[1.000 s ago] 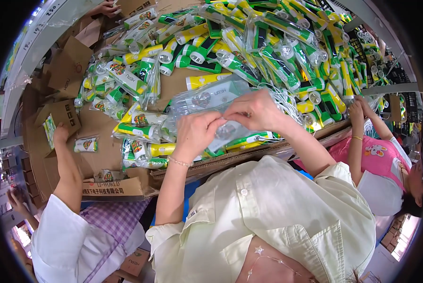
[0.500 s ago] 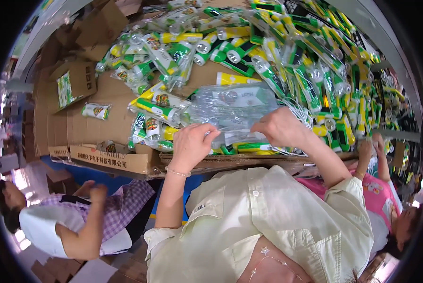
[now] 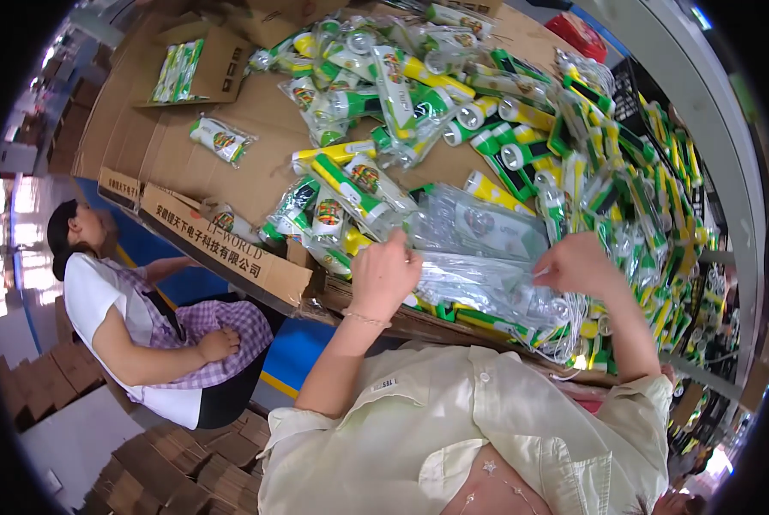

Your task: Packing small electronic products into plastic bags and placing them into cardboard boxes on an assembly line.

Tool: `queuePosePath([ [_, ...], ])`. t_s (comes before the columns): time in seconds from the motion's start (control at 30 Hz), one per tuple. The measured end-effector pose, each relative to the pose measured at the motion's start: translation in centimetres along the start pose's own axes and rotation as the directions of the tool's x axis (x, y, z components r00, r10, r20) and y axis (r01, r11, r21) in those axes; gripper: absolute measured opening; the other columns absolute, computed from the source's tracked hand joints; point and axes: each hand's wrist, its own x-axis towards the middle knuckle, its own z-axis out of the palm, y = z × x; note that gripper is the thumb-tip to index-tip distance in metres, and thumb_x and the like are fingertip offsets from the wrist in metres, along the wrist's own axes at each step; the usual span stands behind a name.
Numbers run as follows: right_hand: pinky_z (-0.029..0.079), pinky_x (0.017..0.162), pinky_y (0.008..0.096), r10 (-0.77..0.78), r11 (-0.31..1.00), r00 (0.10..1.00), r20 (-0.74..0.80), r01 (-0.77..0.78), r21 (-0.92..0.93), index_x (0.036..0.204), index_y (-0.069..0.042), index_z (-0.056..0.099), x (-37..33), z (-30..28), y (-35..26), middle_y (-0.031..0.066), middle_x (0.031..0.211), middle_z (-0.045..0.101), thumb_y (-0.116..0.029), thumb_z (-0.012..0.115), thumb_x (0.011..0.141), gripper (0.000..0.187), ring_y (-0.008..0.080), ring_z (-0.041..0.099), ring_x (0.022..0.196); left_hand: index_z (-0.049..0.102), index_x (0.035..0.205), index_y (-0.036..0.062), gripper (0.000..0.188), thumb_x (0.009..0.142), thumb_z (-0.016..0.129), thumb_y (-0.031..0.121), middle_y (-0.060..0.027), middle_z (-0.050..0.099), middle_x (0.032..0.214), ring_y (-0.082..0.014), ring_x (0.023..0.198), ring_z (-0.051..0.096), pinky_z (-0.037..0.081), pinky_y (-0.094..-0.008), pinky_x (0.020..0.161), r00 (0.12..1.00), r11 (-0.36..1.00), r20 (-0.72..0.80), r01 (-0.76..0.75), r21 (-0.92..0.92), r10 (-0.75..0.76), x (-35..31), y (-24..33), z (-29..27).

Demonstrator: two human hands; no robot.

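In front of me a stack of clear plastic bags [image 3: 479, 219], some with printed labels, lies among bagged flashlights. My left hand [image 3: 385, 276] is closed at the left end of a crumpled clear plastic bag [image 3: 479, 273]. At its other end my right hand [image 3: 577, 268] is also closed, thumb and forefinger pinched together on the plastic. The bag stretches between both hands, just above the flashlights. Close to my left hand lies a green and yellow flashlight [image 3: 348, 187]. White cords [image 3: 577, 322] hang in loops below my right hand.
A large heap of green, yellow and white flashlights [image 3: 659, 232] covers the right side. An open carton [image 3: 215, 73] holding green and white packs stands far left on the cardboard-covered table [image 3: 157, 142]. A co-worker in a purple checked apron [image 3: 200, 330] sits at the left.
My view has turned, so the table appears tilted. My hands have moved farther apart, with the plastic bag stretched between them. The co-worker's raised hand has come down to the lap.
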Motion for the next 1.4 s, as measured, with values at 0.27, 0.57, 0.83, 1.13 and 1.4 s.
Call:
queuePosePath([
  [0.27, 0.050, 0.063, 0.0376, -0.306, 0.889, 0.771, -0.559, 0.442, 0.122, 0.090, -0.006, 0.068, 19.2, -5.7, -7.6, 0.0125, 0.080, 0.065, -0.021, 0.064, 0.081, 0.018, 0.0288, 0.063, 0.071, 0.067, 0.078, 0.0025, 0.008, 0.074, 0.063, 0.009, -0.0166, 0.064, 0.071, -0.0327, 0.065, 0.063, 0.051, -0.0371, 0.061, 0.997, 0.911, -0.071, -0.061, -0.409, 0.035, -1.0, -2.6, 2.7],
  [0.57, 0.050, 0.062, 0.0384, -0.453, 0.816, 0.867, -0.205, 0.311, -0.488, 0.080, -0.012, 0.068, 38.2, 0.6, -15.6, 0.0069, 0.079, 0.067, -0.015, 0.054, 0.076, 0.015, 0.0245, 0.065, 0.079, 0.066, 0.078, 0.0015, 0.009, 0.073, 0.064, 0.010, -0.0153, 0.063, 0.071, -0.0310, 0.064, 0.062, 0.051, -0.0364, 0.060, 1.000, 0.890, -0.016, 0.010, -0.455, -0.019, -1.8, -2.0, 3.7],
  [0.83, 0.049, 0.066, 0.0382, -0.346, 0.882, 0.879, -0.328, 0.186, -0.432, 0.082, -0.012, 0.067, 38.9, 2.8, -13.9, 0.0066, 0.080, 0.067, -0.022, 0.059, 0.077, 0.014, 0.0241, 0.064, 0.082, 0.066, 0.074, 0.0015, 0.014, 0.072, 0.070, 0.014, -0.0139, 0.063, 0.068, -0.0288, 0.060, 0.063, 0.051, -0.0346, 0.057, 0.996, 0.906, -0.089, -0.049, -0.421, 0.013, -1.2, -1.8, 3.6],
  [1.13, 0.045, 0.084, 0.0355, 0.090, 0.648, 0.841, -0.534, 0.358, 0.672, 0.113, -0.004, 0.054, 23.7, -6.1, -8.4, 0.0171, 0.110, 0.059, -0.039, 0.071, 0.075, 0.054, 0.0288, 0.058, 0.102, 0.067, 0.074, 0.0040, 0.018, 0.076, 0.066, 0.022, -0.0180, 0.063, 0.071, -0.0349, 0.065, 0.061, 0.049, -0.0409, 0.059, 0.999, 0.915, 0.026, -0.026, -0.402, 0.040, -1.3, 0.0, 2.3],
  [1.4, 0.044, 0.065, 0.0265, 0.450, 0.510, 0.600, -0.662, 0.436, 0.742, 0.102, -0.002, 0.062, 5.0, -1.8, -3.5, 0.0036, 0.089, 0.061, -0.033, 0.078, 0.072, 0.045, 0.0110, 0.055, 0.077, 0.068, 0.077, 0.0009, 0.018, 0.077, 0.065, 0.019, -0.0186, 0.059, 0.060, -0.0326, 0.054, 0.060, 0.045, -0.0343, 0.051, 0.986, 0.905, -0.038, -0.164, -0.392, 0.162, 0.8, 1.9, 2.6],
])
